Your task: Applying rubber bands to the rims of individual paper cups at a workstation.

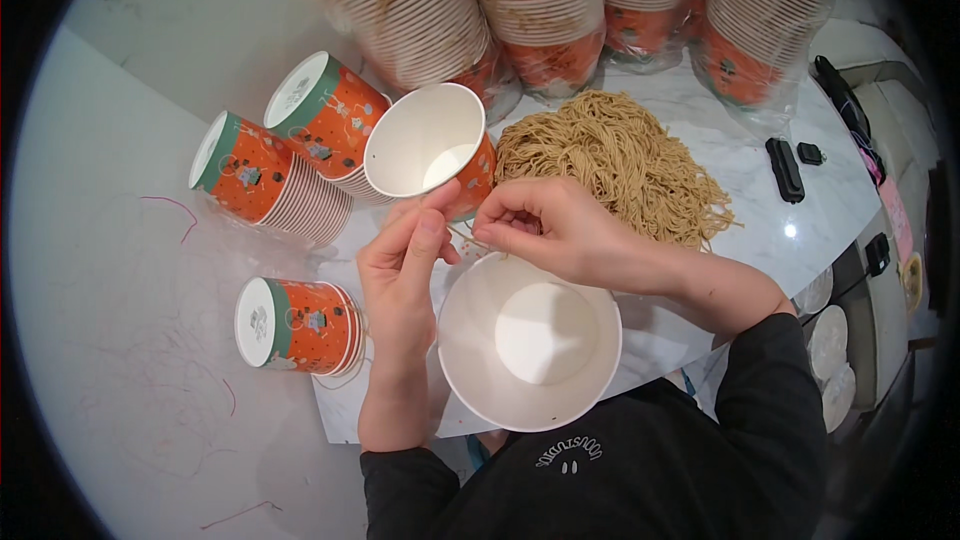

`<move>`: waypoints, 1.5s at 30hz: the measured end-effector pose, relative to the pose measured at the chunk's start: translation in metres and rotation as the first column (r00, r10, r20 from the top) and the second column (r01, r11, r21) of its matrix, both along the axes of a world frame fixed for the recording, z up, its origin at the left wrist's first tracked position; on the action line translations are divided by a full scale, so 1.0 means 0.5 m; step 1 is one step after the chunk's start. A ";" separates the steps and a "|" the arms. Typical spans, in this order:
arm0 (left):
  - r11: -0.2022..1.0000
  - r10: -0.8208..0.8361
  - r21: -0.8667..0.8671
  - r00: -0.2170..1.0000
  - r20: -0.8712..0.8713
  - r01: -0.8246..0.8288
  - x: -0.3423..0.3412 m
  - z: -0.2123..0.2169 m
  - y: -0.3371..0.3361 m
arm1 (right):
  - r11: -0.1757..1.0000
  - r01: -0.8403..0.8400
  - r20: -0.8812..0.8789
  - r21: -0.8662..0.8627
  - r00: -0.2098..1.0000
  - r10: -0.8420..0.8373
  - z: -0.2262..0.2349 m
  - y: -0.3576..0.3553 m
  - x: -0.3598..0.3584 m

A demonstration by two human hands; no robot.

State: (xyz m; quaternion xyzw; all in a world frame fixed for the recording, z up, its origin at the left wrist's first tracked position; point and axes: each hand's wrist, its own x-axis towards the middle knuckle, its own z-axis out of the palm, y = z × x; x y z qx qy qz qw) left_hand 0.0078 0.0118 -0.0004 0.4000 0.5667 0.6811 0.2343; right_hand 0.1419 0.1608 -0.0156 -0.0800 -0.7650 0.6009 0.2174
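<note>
My left hand (402, 265) and my right hand (545, 228) meet above the table. A thin piece of tan cord (463, 235) runs between their fingertips. Right thumb and fingers are pinched round the cord; the left thumb and fingers close on its other end, partly hidden. Just below the hands a large white paper bucket (465, 340) faces up, with nothing visible inside. Behind my left fingertips is another paper bucket (478, 175), white inside and orange outside, tilted toward me. A loose heap of tan cord (610, 160) lies beyond my right hand.
Tall plastic-wrapped stacks of paper buckets (550, 0) line the far side. Orange and green bucket stacks (262, 175) lie on their sides at left, with a shorter stack (310, 325) nearer. A black device (785, 170) rests on the marble-look table (830, 210) at right.
</note>
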 end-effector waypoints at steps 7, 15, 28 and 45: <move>0.998 -0.058 0.027 0.998 -0.020 0.058 -0.002 -0.007 0.002 | 0.990 -0.121 -0.075 0.074 0.989 0.126 0.003 0.000 0.002; 0.941 -0.246 -0.185 0.948 0.202 0.284 -0.058 -0.001 0.001 | 0.992 -0.105 -0.068 0.065 0.992 0.110 0.007 0.018 0.007; 0.878 -0.297 -0.207 0.831 0.470 0.431 -0.085 -0.020 0.021 | 0.961 -0.095 -0.083 0.258 0.989 0.120 0.003 0.042 0.002; 0.870 -0.304 -0.208 0.819 0.487 0.446 -0.098 -0.043 0.016 | 0.949 -0.143 0.100 0.280 0.988 0.119 0.035 0.035 0.025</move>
